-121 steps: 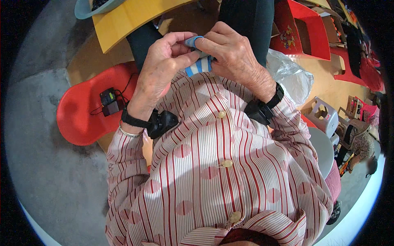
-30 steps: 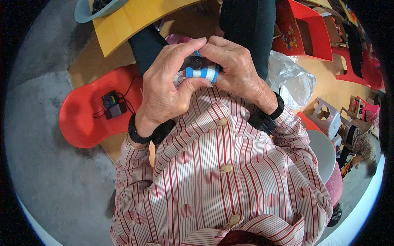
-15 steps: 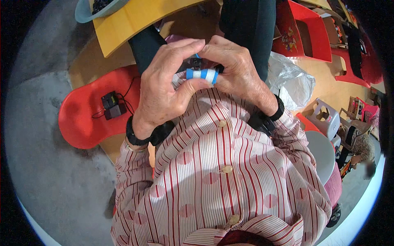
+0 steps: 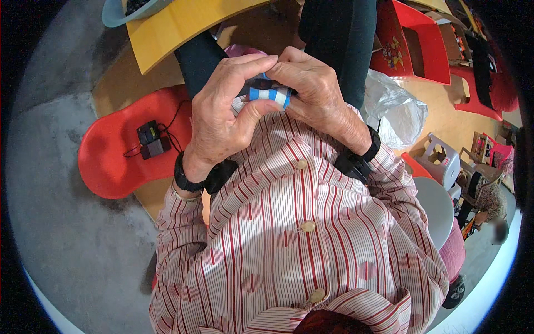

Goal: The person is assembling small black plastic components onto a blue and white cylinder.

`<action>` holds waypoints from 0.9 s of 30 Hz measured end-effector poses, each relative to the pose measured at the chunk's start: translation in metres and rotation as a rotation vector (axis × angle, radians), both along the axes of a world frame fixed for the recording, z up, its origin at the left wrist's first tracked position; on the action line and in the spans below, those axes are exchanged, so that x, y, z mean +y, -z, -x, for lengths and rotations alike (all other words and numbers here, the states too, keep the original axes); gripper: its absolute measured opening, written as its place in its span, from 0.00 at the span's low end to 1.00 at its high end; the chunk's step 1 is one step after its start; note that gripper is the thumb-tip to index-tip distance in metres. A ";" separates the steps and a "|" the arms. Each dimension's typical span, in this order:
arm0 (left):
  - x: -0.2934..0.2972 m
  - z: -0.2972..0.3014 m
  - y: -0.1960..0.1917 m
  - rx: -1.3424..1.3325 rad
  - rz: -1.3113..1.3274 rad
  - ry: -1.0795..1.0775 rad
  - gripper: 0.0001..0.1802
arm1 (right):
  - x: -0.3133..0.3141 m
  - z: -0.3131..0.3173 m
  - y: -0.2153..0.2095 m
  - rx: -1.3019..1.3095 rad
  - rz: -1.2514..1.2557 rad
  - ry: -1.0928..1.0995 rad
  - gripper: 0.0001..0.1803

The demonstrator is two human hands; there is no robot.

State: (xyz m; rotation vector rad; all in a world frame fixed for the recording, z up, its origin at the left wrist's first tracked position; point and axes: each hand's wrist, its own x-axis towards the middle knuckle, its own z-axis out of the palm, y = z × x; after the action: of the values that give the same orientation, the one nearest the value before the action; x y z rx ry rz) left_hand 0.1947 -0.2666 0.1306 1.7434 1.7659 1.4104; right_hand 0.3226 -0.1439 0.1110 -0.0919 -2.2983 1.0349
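A small blue-and-white striped piece, which looks like a ribbon or fabric strip, is held between my two hands in front of my shirt. My left hand grips its left end, the thumb lying along its near edge. At its right end, the fingers of my right hand pinch it. Both hands' forefingers meet above it. Another bit of blue and something dark show in the gap behind the striped strip. Fingers hide most of the far side, so its full shape cannot be made out.
Left of me is a red seat with a small black device and cords on it. A yellow tabletop and a pale blue basin are ahead. To the right are a clear plastic bag, a red bin and a grey stool.
The striped piece has shifted slightly up and left and its right end tips down more. The dark part behind it shows differently. Both hands keep their hold.
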 end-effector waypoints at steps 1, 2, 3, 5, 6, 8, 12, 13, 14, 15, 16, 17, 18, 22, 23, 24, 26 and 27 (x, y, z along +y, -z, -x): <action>0.000 0.000 -0.002 -0.001 0.002 0.000 0.27 | 0.000 0.000 -0.001 -0.001 0.002 0.000 0.19; 0.001 -0.001 -0.004 0.015 0.008 -0.004 0.27 | 0.001 0.001 -0.001 0.000 -0.007 0.002 0.19; 0.001 -0.001 -0.006 0.030 0.015 -0.008 0.28 | 0.002 0.002 -0.001 0.001 -0.015 0.005 0.19; 0.002 0.000 -0.006 0.043 0.033 0.009 0.28 | 0.003 0.002 0.001 0.008 -0.016 -0.004 0.19; 0.002 0.001 -0.007 0.056 0.048 0.025 0.29 | 0.004 0.002 0.001 0.017 -0.021 -0.014 0.19; 0.005 0.003 -0.014 0.048 0.056 0.051 0.29 | 0.006 0.001 -0.008 -0.006 -0.031 0.002 0.19; 0.011 0.012 -0.015 -0.041 0.132 0.074 0.29 | 0.015 -0.003 -0.002 -0.089 -0.026 0.020 0.17; 0.009 0.016 -0.007 -0.125 0.177 0.043 0.28 | 0.016 -0.002 0.001 -0.098 -0.012 0.025 0.16; 0.007 0.022 0.002 -0.119 0.152 0.078 0.28 | 0.020 -0.005 0.002 -0.132 0.007 0.015 0.15; 0.006 0.028 0.014 -0.156 0.252 0.057 0.26 | 0.029 -0.011 0.000 -0.130 -0.017 0.050 0.15; 0.004 0.033 0.023 -0.185 0.360 0.025 0.24 | 0.037 -0.016 -0.004 -0.122 -0.027 0.093 0.17; 0.002 0.036 0.028 -0.176 0.346 0.046 0.24 | 0.043 -0.023 -0.009 -0.116 -0.034 0.132 0.19; 0.001 0.038 0.032 -0.195 0.439 0.045 0.21 | 0.055 -0.029 -0.009 -0.124 -0.091 0.198 0.18; -0.002 0.046 0.048 -0.120 0.583 0.067 0.18 | 0.095 -0.049 -0.026 -0.030 0.219 0.404 0.17; -0.001 0.050 0.055 -0.132 0.630 0.070 0.18 | 0.110 -0.053 -0.027 0.032 0.331 0.443 0.17; -0.001 0.052 0.061 -0.149 0.623 0.077 0.18 | 0.121 -0.058 -0.029 0.026 0.412 0.497 0.17; 0.005 0.053 0.071 -0.203 0.623 0.086 0.18 | 0.159 -0.071 -0.004 -0.026 0.305 0.625 0.18; 0.008 0.054 0.068 -0.201 0.655 0.085 0.18 | 0.172 -0.075 0.009 -0.113 0.248 0.691 0.20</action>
State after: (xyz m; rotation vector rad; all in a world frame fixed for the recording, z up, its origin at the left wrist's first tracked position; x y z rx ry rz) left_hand 0.1404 -0.2583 0.0623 1.2595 1.7479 0.7995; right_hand 0.3973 0.0280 0.1016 -0.9879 -1.9725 0.9385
